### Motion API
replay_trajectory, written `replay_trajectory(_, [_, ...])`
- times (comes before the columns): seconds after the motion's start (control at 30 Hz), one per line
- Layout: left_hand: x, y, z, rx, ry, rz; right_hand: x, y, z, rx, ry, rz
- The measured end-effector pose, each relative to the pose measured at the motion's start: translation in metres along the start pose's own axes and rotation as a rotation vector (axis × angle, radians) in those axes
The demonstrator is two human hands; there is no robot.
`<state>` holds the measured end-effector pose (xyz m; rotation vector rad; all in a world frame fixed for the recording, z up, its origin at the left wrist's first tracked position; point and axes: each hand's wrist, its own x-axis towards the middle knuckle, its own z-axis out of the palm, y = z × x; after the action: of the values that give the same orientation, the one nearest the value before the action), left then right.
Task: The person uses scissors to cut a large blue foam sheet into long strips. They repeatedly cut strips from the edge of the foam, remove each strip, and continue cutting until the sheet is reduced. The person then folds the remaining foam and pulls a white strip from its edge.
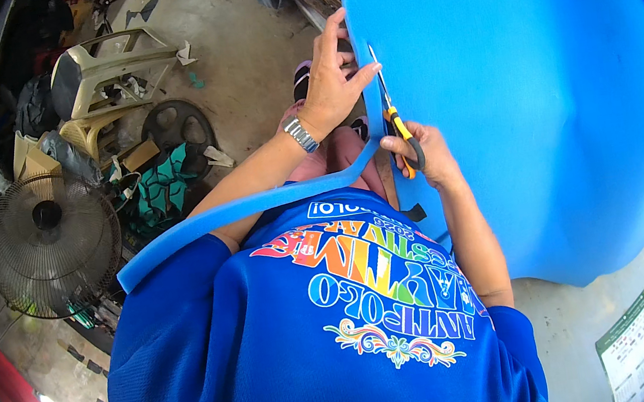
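Note:
A large blue foam sheet point(519, 94) spreads over the right side, its left edge running up the middle of the view. My left hand point(329, 82), with a metal watch point(299, 134) at the wrist, grips that edge, thumb on top and fingers spread along it. Yellow-and-black scissors point(403, 133) are in my right hand point(431, 156), below the left one. Their blades point away from me, lying at the sheet near its edge, close to my left thumb. A narrow blue foam strip point(257, 201) hangs from the cut and curves left across my lap and left arm.
At left stand a black fan point(55, 244), a beige plastic stool point(122, 69) lying on its side and a round black base point(178, 130). Green scraps point(161, 181), boxes and bags litter the floor around them. A printed calendar sheet point(641, 338) lies at lower right.

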<state>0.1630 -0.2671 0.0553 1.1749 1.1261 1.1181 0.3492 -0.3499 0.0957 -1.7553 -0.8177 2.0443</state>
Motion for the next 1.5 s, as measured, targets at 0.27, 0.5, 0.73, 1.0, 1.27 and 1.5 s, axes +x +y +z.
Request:
replay_trajectory(0.27, [-0.003,0.007,-0.005,-0.041,-0.161,-0.116,0.004,-0.014,-0.009,0.023,-0.143,-0.009])
replay_trajectory(0.5, [-0.004,0.015,-0.003,0.039,-0.136,-0.096,0.012,-0.026,-0.008,-0.008,-0.113,-0.012])
replay_trajectory(0.73, [0.027,0.022,-0.016,0.089,-0.091,0.008,0.008,-0.026,-0.004,-0.030,-0.019,-0.003])
replay_trajectory(1.0, [0.024,0.030,-0.014,-0.028,-0.196,-0.109,0.012,-0.043,-0.007,-0.004,-0.113,-0.072])
replay_trajectory(1.27, [0.039,0.028,-0.017,0.001,-0.156,-0.146,0.015,-0.050,0.000,-0.015,0.004,-0.005])
replay_trajectory(1.5, [0.067,0.027,-0.022,-0.003,-0.165,0.003,0.016,-0.062,-0.006,0.056,-0.077,-0.055])
